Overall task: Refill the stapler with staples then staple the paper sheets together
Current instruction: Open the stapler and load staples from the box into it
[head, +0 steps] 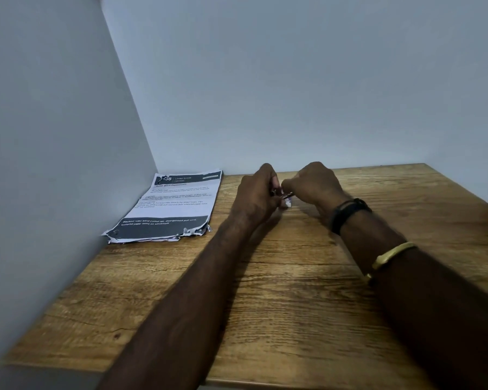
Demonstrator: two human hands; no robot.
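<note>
Item one: stapler (286,196), small, metallic and largely hidden, near the middle of the table's (293,305) far edge. We note the left hand (258,192) with fingers curled round it. The right hand (313,187), fingers bent, pinches its right end; which part, we cannot tell.

Item two: paper sheets (178,204), a printed stack with ragged edges, flat in the far left corner, well apart from both hands.

Right forearm: black band (347,213), gold bangle (392,254).

black band (347,213) behind right hand (313,187) | yellow bangle (392,253) (thin, glossy) higher up | forearms (197,291) bare
</note>
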